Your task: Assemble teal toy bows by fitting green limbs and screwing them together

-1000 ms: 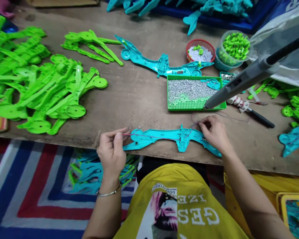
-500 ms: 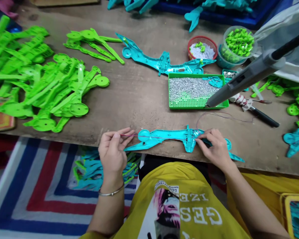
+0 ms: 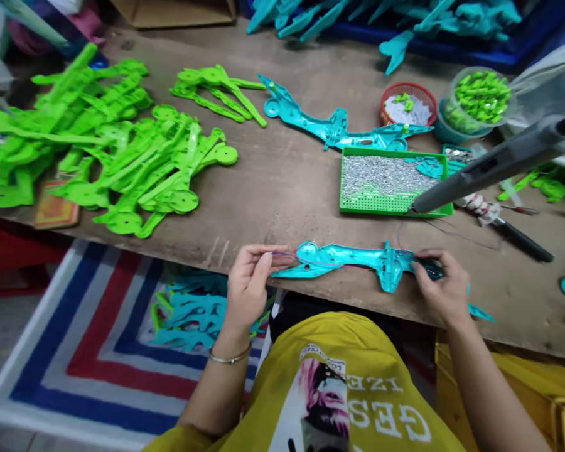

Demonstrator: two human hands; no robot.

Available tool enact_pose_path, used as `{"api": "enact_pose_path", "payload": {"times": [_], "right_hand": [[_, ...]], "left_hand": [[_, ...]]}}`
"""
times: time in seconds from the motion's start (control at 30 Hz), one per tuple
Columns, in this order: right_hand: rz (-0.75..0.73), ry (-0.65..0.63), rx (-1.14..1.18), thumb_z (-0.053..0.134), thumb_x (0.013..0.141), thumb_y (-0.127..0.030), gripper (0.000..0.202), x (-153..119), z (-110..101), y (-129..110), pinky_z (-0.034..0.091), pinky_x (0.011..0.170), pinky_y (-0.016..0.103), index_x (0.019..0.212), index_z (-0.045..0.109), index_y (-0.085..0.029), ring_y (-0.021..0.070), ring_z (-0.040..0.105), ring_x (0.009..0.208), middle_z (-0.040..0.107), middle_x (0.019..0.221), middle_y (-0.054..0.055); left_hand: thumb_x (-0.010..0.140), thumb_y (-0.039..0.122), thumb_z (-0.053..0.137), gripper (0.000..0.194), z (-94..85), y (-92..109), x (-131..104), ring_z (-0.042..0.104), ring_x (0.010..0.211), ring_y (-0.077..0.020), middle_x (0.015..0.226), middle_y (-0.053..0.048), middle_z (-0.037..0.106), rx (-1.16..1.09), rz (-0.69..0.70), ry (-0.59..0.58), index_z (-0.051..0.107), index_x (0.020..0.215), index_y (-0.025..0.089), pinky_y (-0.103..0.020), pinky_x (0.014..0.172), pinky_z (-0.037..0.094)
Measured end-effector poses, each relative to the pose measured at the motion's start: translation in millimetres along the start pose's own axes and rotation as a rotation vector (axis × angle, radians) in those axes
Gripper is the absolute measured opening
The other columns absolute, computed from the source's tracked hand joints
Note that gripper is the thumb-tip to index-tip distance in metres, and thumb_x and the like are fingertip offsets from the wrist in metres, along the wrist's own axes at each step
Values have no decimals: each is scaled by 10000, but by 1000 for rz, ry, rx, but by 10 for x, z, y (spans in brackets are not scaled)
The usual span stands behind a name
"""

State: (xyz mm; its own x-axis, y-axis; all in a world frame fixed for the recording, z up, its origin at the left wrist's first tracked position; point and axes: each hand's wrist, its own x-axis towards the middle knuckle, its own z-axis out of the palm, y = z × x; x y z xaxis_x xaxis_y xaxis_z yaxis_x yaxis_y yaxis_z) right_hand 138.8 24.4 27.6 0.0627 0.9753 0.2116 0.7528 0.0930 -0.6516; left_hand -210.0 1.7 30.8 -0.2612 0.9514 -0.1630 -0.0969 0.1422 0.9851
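Note:
A long turquoise plastic part (image 3: 353,256), with a round disc near its left end and a crosspiece, lies along the table's front edge. My left hand (image 3: 249,282) pinches thin red and bluish wires that run along the part. My right hand (image 3: 442,282) is closed over the part right of the crosspiece, with a dark object (image 3: 430,269) under its fingers that I cannot make out. Part of the right end is hidden by this hand. A thin loose wire (image 3: 461,233) trails on the table behind it.
A grey screwdriver-like tool (image 3: 489,169) slants over a green tray (image 3: 395,208) of small metal pieces. Behind lie another turquoise part (image 3: 306,125), a red basket (image 3: 385,113) and a tub of green pieces (image 3: 483,97). Green plastic parts (image 3: 145,163) are heaped left.
The whole view has shifted, so things appear further right. The wires by my left hand now curve loosely around the disc instead of running straight. A dark object now shows at my right hand.

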Motion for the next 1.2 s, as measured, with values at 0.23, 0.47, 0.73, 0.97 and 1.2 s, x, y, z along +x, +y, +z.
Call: {"api": "enact_pose_path", "payload": {"times": [0.23,0.47,0.73,0.97,1.2], "right_hand": [[-62,-3,-11,525,750,-100,199,77,-22,-52,488,704,362,797,677,-220,203,583,788,570,810,37],[-217,-155,-19,567,798,-131,247,57,-10,-79,496,812,424,951,741,-216,232,617,891,650,907,61],[-237,-120,-176,586,886,-166,175,58,-155,-194,533,830,393,1003,708,-210,238,688,919,745,985,70],[-465,-187,93,742,838,-237,315,99,264,-1127,496,953,478,1148,687,-231,268,678,1023,758,1085,70],[0,-583,657,604,955,-396,288,135,763,-1682,573,638,283,1153,694,-207,169,724,721,774,868,32]], "left_hand": [[870,457,681,331,79,-22,83,751,691,-189,1017,-60,719,-39,-83,141,512,1006,207,-316,570,640],[844,392,711,279,127,-80,134,697,686,-127,1002,-18,719,-262,-88,318,508,961,240,-261,567,609],[712,409,844,328,150,-39,126,575,656,-78,938,-25,701,-256,-96,294,681,896,191,-198,605,504],[859,325,747,103,153,62,39,635,986,-153,965,-38,685,-5,290,131,778,894,233,-265,898,504],[919,266,680,168,253,284,-3,658,925,-141,1009,-40,680,240,479,-24,746,1073,250,-264,837,543]]}}
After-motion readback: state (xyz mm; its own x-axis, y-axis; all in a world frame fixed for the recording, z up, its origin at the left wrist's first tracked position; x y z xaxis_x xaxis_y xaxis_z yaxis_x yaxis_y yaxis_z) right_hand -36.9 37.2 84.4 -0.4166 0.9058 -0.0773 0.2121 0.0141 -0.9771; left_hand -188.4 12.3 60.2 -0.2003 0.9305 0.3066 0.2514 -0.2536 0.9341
